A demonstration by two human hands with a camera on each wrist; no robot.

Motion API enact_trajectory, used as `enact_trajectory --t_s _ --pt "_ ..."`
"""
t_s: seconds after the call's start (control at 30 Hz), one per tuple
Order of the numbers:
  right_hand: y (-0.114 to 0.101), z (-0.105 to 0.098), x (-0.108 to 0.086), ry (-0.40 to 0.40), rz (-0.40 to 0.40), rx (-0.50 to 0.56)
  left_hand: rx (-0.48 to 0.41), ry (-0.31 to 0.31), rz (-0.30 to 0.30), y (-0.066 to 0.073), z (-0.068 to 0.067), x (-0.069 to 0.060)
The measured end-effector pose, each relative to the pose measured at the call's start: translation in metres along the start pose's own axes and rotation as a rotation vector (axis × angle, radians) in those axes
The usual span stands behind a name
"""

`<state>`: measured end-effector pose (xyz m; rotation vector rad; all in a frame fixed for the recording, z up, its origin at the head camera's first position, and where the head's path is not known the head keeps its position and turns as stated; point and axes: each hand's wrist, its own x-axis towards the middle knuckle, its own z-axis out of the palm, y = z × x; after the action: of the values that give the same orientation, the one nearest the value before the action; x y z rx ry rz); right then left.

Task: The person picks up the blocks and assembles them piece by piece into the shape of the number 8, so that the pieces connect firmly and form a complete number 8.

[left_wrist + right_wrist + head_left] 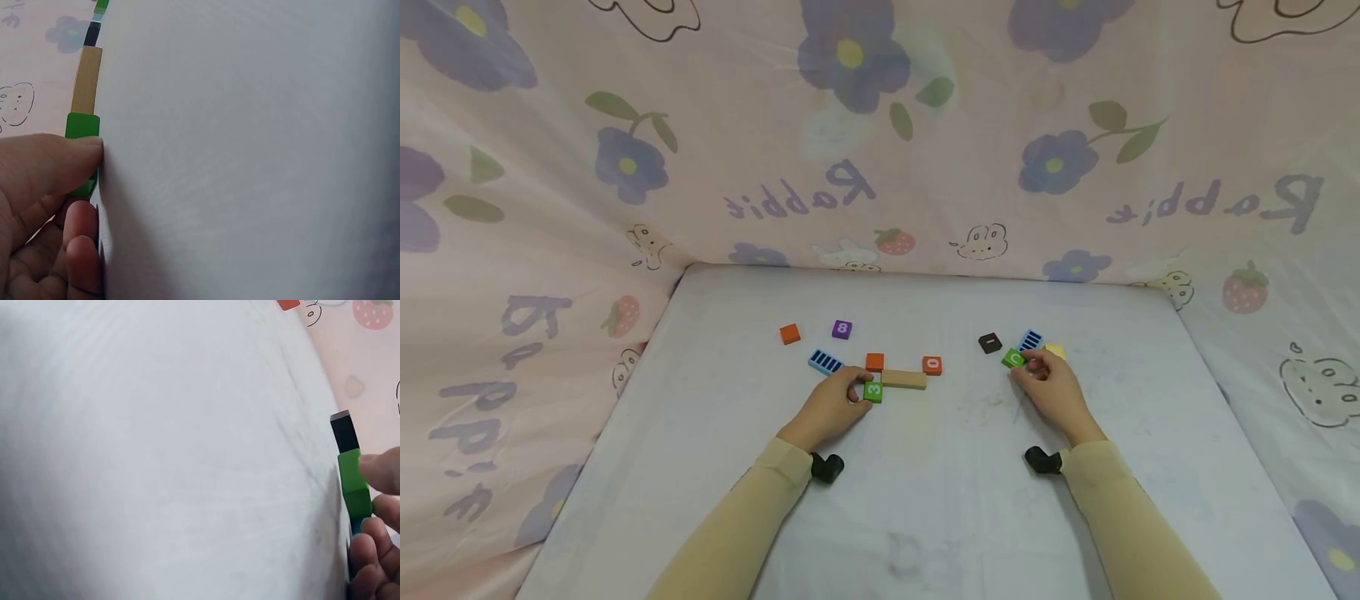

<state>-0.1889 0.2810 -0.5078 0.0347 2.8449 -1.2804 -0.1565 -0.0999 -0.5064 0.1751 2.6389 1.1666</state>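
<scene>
My left hand [826, 407] pinches a green number block [873, 392] marked 3 between thumb and fingers. The block sits at the left end of a plain wooden strip [905, 380], just below an orange block [875, 362]. In the left wrist view, my thumb lies across that green block [82, 125]. My right hand [1054, 390] holds another green block [1013, 358], whose mark is partly covered. A dark block [344, 432] stands beyond it in the right wrist view. Close by my right fingers are a blue striped block [1031, 340] and a partly hidden yellow block [1055, 352].
An orange block [790, 334], a purple block [842, 330] marked 8 and a blue striped block [826, 362] lie to the left. An orange block [932, 365] marked 0 sits by the strip's right end. Patterned cloth [925, 167] borders the white table [925, 517].
</scene>
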Motion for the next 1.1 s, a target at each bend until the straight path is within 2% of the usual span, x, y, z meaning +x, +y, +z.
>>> enact_trajectory --t_s 0.6,0.8,1.1 --pt "-0.004 0.008 0.002 0.018 0.05 -0.019 0.0 0.0 0.011 0.0 0.0 -0.001" --pt "-0.005 0.011 0.002 -0.011 0.045 -0.068 0.0 0.0 0.015 -0.001 0.0 -0.001" --pt "-0.01 0.013 -0.001 -0.028 0.053 -0.078 0.003 -0.004 0.014 -0.002 0.0 0.0"
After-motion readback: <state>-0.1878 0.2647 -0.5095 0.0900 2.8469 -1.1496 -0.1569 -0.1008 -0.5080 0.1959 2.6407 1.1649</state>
